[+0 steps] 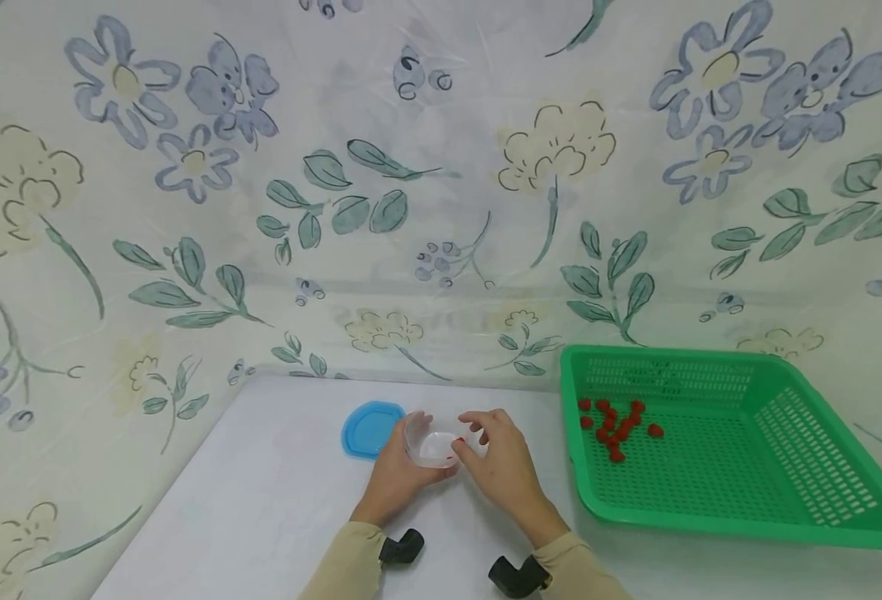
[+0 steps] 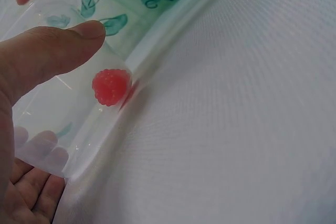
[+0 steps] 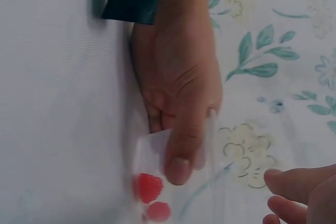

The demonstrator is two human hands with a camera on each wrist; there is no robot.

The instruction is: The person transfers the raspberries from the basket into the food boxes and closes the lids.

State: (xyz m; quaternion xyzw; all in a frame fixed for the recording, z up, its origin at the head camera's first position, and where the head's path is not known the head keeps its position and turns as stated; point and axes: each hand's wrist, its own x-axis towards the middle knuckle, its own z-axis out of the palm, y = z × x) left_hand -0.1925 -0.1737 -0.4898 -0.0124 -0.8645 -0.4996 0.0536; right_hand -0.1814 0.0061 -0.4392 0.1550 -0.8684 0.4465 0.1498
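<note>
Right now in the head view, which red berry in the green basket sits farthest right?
The lone red berry: a visible gap separates it from the other red berries, all farther left.

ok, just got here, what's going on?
A person's left hand holds a small clear plastic container above or on the white tabletop; at least one bumpy red berry is inside. The right hand is at the container's open top, with no berry visible in its fingers. More red berries sit toward the left of a green plastic mesh basket on the right. A blue plastic lid lies off the container.
</note>
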